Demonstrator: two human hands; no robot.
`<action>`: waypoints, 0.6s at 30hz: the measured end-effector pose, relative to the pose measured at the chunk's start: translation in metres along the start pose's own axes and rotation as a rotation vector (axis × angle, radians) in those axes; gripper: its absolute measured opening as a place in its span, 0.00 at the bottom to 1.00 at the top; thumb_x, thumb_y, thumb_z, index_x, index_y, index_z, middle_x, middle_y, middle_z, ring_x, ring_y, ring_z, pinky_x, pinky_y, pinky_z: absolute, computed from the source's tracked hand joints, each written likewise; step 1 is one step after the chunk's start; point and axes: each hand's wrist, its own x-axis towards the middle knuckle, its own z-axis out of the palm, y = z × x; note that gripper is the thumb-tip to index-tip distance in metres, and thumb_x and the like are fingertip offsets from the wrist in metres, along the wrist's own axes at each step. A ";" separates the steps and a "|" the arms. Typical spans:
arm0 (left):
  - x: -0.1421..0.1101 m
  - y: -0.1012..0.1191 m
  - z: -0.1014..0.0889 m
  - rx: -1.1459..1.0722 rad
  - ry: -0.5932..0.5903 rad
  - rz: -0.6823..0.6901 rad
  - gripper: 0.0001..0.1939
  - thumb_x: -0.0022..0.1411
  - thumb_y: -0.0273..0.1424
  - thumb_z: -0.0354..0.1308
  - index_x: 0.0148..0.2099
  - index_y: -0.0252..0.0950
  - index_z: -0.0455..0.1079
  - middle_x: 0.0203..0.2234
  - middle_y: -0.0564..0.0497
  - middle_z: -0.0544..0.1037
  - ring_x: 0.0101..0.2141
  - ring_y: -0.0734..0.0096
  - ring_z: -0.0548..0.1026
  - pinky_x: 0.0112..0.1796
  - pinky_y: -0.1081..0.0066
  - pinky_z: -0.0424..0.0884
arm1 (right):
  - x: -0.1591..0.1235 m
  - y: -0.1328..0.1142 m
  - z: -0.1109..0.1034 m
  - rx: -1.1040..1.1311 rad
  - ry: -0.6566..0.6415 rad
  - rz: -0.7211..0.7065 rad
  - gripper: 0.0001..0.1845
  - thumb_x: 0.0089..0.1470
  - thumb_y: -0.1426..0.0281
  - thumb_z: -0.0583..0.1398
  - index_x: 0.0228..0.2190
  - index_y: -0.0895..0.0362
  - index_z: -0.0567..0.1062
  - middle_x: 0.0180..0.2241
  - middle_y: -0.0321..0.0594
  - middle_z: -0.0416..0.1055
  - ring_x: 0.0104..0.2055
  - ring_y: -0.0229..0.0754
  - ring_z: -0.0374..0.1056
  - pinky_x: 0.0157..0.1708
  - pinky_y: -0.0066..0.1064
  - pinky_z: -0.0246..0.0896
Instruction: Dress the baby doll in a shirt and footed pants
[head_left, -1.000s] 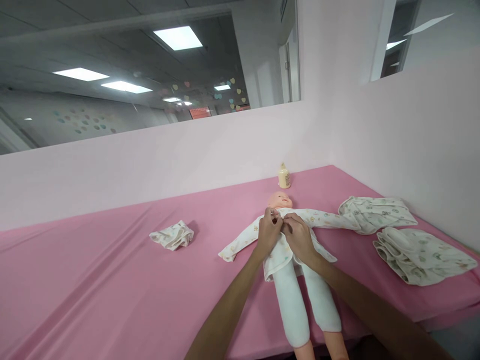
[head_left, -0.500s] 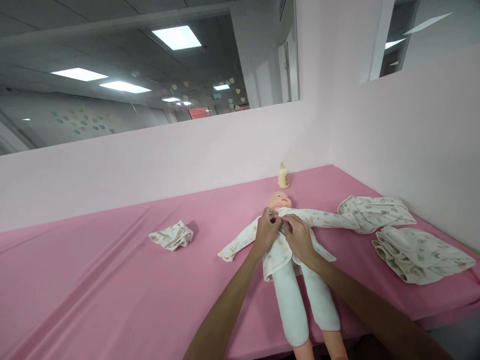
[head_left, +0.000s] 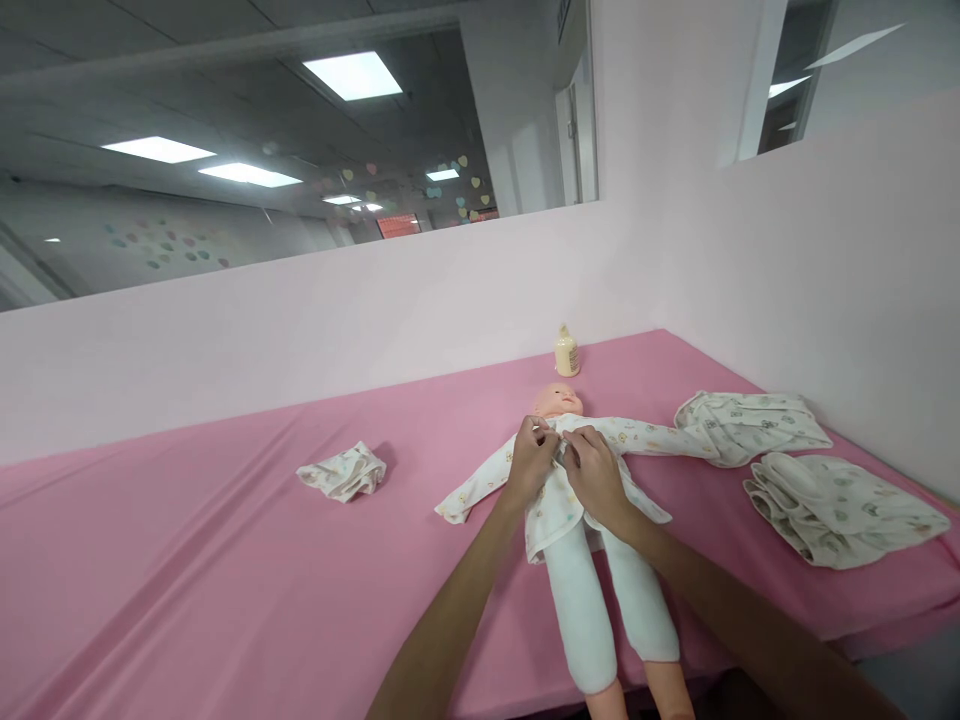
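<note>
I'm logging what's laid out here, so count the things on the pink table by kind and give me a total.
Dolls: 1, the doll wearing a printed top, both hands at its chest
Loose printed cloth pieces: 3
Bottles: 1, the bottle by the wall
Total: 5

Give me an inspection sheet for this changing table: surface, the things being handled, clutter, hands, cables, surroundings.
Surface: pink table cover, creased.
Job's things: baby doll on its back, in a printed top with sleeves spread, white legs toward the camera.
Clutter: crumpled cloth to the left; two printed garments to the right; small bottle beyond the doll's head.
Grippers: left hand and right hand both pinch the top's front at the chest.
Cables: nothing seen.
Surroundings: pale pink partition walls, ceiling lights above.
</note>
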 end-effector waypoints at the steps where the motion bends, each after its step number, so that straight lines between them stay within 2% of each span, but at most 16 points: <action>1: 0.000 0.000 -0.001 -0.021 -0.002 -0.019 0.12 0.53 0.31 0.55 0.37 0.39 0.55 0.19 0.61 0.64 0.19 0.81 0.62 0.22 0.79 0.57 | 0.000 -0.001 0.000 -0.035 -0.004 -0.009 0.16 0.58 0.76 0.50 0.43 0.56 0.74 0.38 0.44 0.69 0.40 0.46 0.63 0.40 0.36 0.60; 6: 0.002 -0.003 -0.002 -0.060 0.027 -0.049 0.13 0.51 0.30 0.56 0.38 0.39 0.56 0.19 0.61 0.66 0.18 0.81 0.62 0.21 0.79 0.58 | -0.001 -0.005 -0.003 -0.130 -0.013 -0.045 0.14 0.58 0.76 0.50 0.40 0.57 0.75 0.36 0.45 0.69 0.39 0.47 0.62 0.39 0.37 0.59; 11: 0.005 -0.005 -0.006 -0.042 0.001 -0.073 0.13 0.53 0.33 0.57 0.39 0.38 0.58 0.17 0.63 0.63 0.17 0.80 0.61 0.20 0.78 0.57 | -0.001 -0.006 -0.002 -0.157 -0.025 -0.071 0.15 0.58 0.76 0.51 0.43 0.57 0.74 0.36 0.44 0.69 0.39 0.47 0.62 0.41 0.37 0.57; 15: 0.001 0.005 -0.013 0.071 -0.035 -0.118 0.12 0.56 0.35 0.56 0.42 0.37 0.61 0.19 0.59 0.67 0.18 0.78 0.63 0.22 0.76 0.59 | -0.001 -0.007 -0.003 -0.220 -0.031 -0.051 0.14 0.59 0.72 0.53 0.45 0.56 0.73 0.37 0.45 0.69 0.40 0.48 0.62 0.41 0.38 0.55; 18: -0.011 0.013 -0.016 0.238 -0.010 -0.074 0.10 0.58 0.35 0.54 0.41 0.36 0.63 0.26 0.53 0.72 0.25 0.74 0.69 0.28 0.73 0.64 | -0.007 -0.007 -0.008 -0.210 -0.031 -0.070 0.13 0.60 0.67 0.54 0.44 0.57 0.72 0.38 0.45 0.69 0.41 0.49 0.62 0.41 0.39 0.55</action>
